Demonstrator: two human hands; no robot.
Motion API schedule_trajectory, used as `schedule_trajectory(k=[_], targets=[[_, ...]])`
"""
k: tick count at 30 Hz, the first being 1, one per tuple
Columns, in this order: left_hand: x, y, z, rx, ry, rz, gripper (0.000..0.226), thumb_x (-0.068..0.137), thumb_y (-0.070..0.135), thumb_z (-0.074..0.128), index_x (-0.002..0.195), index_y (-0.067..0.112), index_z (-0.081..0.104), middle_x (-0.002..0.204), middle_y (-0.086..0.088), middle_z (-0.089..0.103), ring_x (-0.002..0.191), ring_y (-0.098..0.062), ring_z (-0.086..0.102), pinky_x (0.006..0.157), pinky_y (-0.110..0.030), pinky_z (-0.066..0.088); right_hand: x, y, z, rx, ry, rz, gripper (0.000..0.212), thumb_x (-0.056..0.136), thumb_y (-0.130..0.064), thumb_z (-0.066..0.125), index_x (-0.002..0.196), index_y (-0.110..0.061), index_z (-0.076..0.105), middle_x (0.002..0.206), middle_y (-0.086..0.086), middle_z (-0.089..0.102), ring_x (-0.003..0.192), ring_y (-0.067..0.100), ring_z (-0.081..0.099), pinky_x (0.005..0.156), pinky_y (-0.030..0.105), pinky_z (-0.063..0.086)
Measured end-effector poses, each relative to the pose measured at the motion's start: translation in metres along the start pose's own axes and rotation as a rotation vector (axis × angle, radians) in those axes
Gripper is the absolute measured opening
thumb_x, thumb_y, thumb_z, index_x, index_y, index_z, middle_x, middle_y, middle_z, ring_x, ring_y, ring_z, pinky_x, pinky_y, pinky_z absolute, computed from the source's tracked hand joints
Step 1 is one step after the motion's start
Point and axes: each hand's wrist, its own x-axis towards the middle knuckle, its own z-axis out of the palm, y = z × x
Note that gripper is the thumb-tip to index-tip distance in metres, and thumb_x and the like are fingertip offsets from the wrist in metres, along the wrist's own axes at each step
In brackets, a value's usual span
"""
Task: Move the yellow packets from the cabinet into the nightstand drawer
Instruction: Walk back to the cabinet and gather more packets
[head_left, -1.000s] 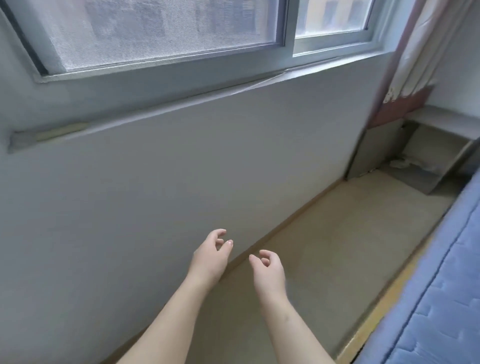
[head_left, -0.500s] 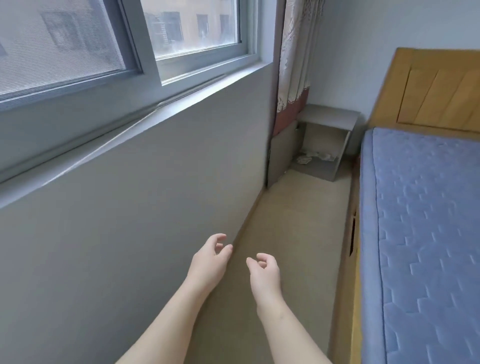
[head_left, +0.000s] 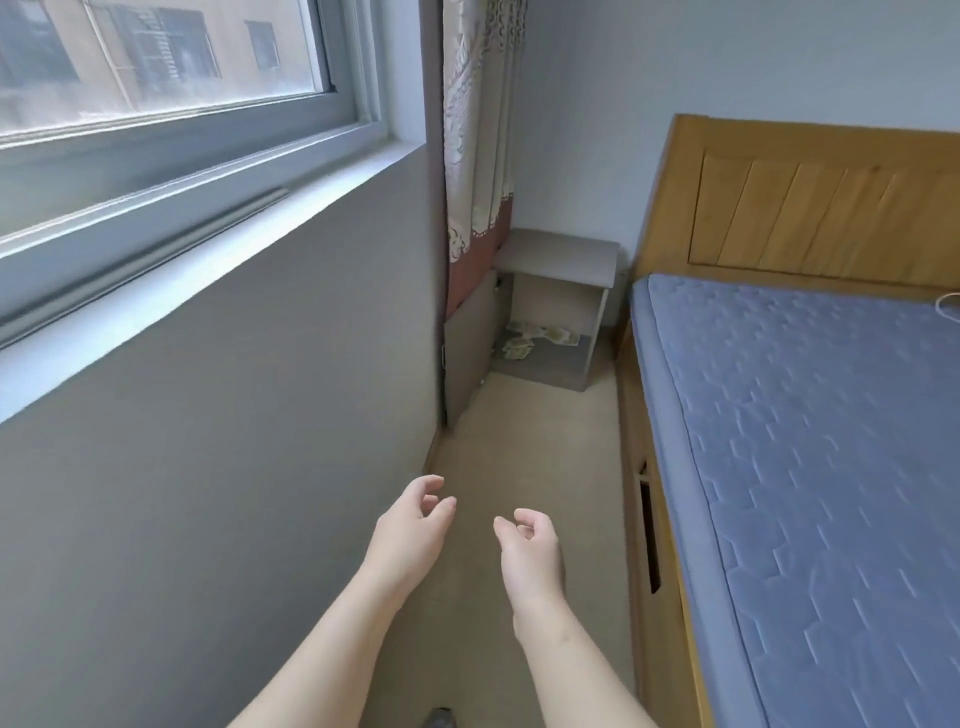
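A small grey cabinet (head_left: 558, 254) stands in the far corner between the wall and the bed, its door (head_left: 467, 343) swung open to the left. Several pale yellow packets (head_left: 540, 338) lie scattered on its bottom shelf. My left hand (head_left: 413, 525) and my right hand (head_left: 530, 545) hang in front of me over the floor, far from the cabinet. Both have loosely curled fingers and hold nothing. No nightstand drawer shows in this view.
A grey wall under a window (head_left: 156, 78) runs along my left. A bed with a blue mattress (head_left: 810, 467) and wooden headboard (head_left: 821, 202) fills the right. A narrow beige floor strip (head_left: 530, 447) leads to the cabinet. A patterned curtain (head_left: 480, 130) hangs beside it.
The view has swung right, from the wall and window to the aisle, the cabinet and the bed. Both hands keep the same loose pose in front of me.
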Motion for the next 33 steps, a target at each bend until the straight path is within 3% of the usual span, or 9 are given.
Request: schedule_trajectory(k=[4,14,25,33], targets=[[0.101,0.044,0.001,0.039,-0.066,0.043,0.038,0.096,0.032,0.044,0.134,0.03,0.044,0.121,0.011,0.053,0.103,-0.008,0.05,0.08,-0.022,0.038,0.076,-0.06,0.019,0.021,0.053,-0.014,0.039,0.093,-0.026,0.051,0.132,-0.023,0.045,0.139,-0.002,0.043,0.101,0.01,0.045,0.082,0.026,0.034],[0.283,0.134,0.061,0.142,-0.176,0.084,0.037,0.096,0.032,0.044,0.133,0.03,0.044,0.116,0.012,0.054,0.1,-0.009,0.05,0.079,-0.022,0.036,0.241,-0.141,0.004,0.133,0.173,0.045,0.039,0.093,-0.025,0.052,0.131,-0.022,0.046,0.136,-0.002,0.046,0.102,0.012,0.048,0.082,0.026,0.036],[0.484,0.253,0.161,0.126,-0.115,0.113,0.034,0.098,0.03,0.044,0.132,0.026,0.046,0.124,0.004,0.056,0.101,-0.011,0.049,0.082,-0.021,0.034,0.471,-0.26,-0.058,0.056,0.195,-0.038,0.037,0.093,-0.025,0.053,0.13,-0.022,0.048,0.135,-0.001,0.048,0.102,0.012,0.049,0.081,0.024,0.035],[0.625,0.28,0.197,0.124,-0.112,0.015,0.035,0.097,0.03,0.044,0.132,0.026,0.046,0.129,0.002,0.055,0.105,-0.014,0.051,0.085,-0.023,0.039,0.613,-0.302,-0.054,-0.014,0.138,0.035,0.036,0.093,-0.024,0.054,0.128,-0.021,0.048,0.135,0.0,0.048,0.101,0.012,0.049,0.081,0.024,0.035]])
